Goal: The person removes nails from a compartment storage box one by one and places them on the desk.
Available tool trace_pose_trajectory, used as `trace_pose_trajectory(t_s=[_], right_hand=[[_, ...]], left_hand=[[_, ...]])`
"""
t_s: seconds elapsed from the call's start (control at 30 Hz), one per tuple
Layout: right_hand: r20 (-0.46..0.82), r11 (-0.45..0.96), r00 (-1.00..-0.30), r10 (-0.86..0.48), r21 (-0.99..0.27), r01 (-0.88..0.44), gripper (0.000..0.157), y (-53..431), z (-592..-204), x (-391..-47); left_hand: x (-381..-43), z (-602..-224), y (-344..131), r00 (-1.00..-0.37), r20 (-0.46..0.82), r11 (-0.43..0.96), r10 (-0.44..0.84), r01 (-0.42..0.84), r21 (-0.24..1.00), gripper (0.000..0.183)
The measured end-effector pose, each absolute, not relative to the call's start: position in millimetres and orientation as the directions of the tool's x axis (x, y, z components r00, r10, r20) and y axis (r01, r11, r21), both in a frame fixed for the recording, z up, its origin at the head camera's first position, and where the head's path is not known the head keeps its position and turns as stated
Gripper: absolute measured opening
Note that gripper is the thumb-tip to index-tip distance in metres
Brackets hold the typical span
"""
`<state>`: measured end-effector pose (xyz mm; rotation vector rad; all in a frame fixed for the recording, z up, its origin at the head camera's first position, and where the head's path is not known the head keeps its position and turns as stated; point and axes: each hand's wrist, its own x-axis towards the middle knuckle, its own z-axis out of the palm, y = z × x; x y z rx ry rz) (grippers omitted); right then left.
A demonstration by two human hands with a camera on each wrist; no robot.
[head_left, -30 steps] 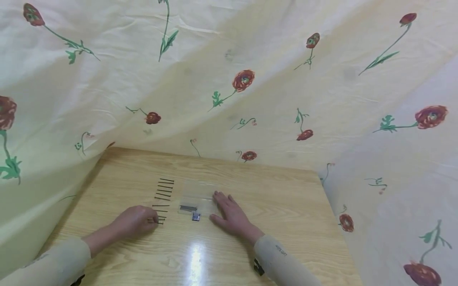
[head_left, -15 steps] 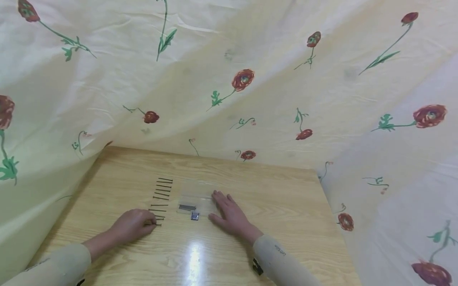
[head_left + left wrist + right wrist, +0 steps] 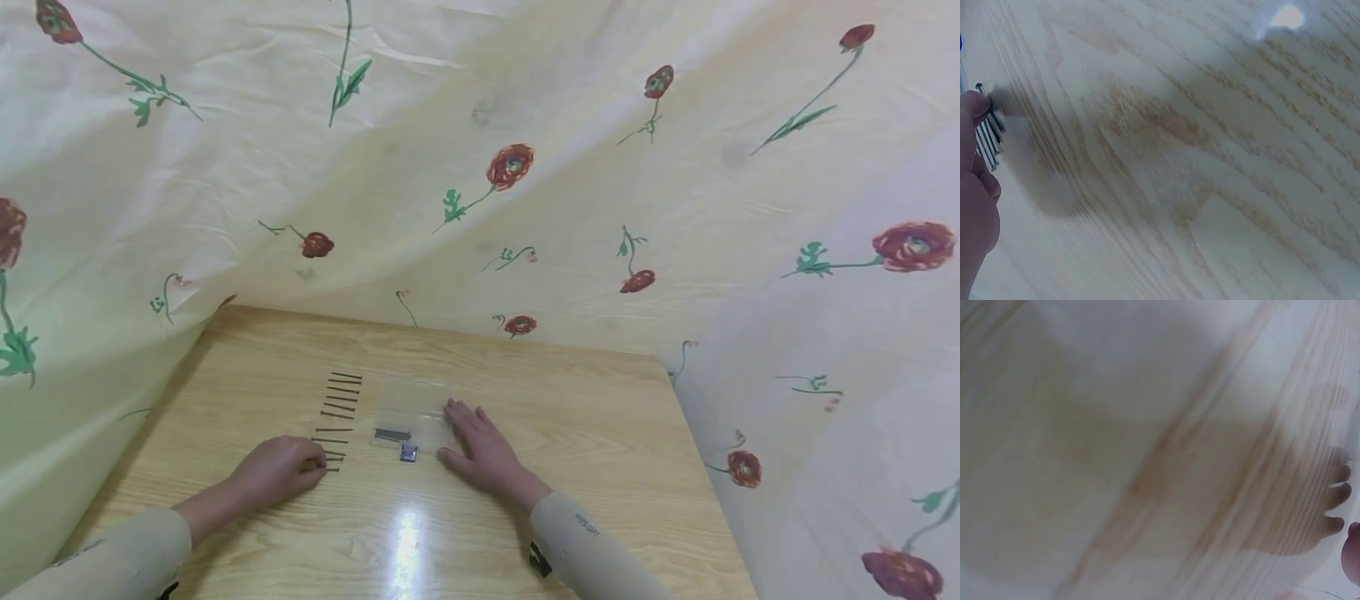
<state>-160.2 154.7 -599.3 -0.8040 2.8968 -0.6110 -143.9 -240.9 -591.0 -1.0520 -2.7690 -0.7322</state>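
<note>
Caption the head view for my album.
Left hand touching a column of nails, right hand at the edge of a clear bag, on a wooden table.

A cream cloth (image 3: 405,183) hangs in folds from 9 through 12 to 3 o'clock, printed with red flowers (image 3: 510,167) and green leaves (image 3: 452,200). A pale wooden table (image 3: 600,425) spreads across 6 o'clock, its far edge bordering the cloth. Between 6 and 7 o'clock, a white reflection (image 3: 407,550) gleams on the wood; toward 3, the cloth looks lilac.
</note>
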Motion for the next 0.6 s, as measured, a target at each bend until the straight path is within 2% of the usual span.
trace_pose_trajectory(t_s=[0.3, 0.6], right_hand=[[0.029, 0.785, -0.861, -0.507, -0.397, -0.475, 0.082, 156, -602, -160], [0.043, 0.779, -0.858, -0.513, -0.397, -0.486, 0.082, 156, -603, -160]], left_hand=[[-153, -581, -233, -0.727, 0.256, 0.618, 0.637, 0.680, 0.395, 0.012], [-182, -563, -198, -0.708, 0.226, 0.603, 0.669, 0.695, 0.391, 0.013]])
